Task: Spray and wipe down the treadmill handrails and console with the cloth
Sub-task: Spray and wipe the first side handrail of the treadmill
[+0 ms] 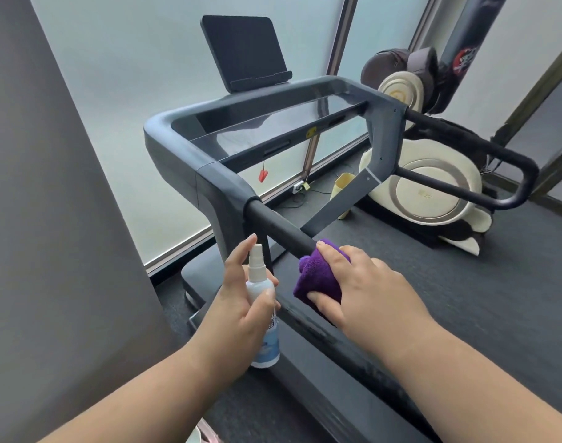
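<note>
A grey treadmill stands ahead with its console [273, 123] and a dark tablet screen [244, 49] above it. My right hand [366, 282] grips a folded purple cloth [318, 279] wrapped round the black left handrail [279, 228]. My left hand [241, 302] holds a white spray bottle [262, 302] upright just left of that rail, index finger near the nozzle. The right handrail [484, 151] loops out at the far side, untouched.
A grey wall panel [49, 219] is close on the left. Frosted windows [129, 91] run behind the treadmill. A cream and brown massage chair [433, 180] sits to the right. A red safety clip [263, 175] hangs under the console. The belt [465, 298] lies below.
</note>
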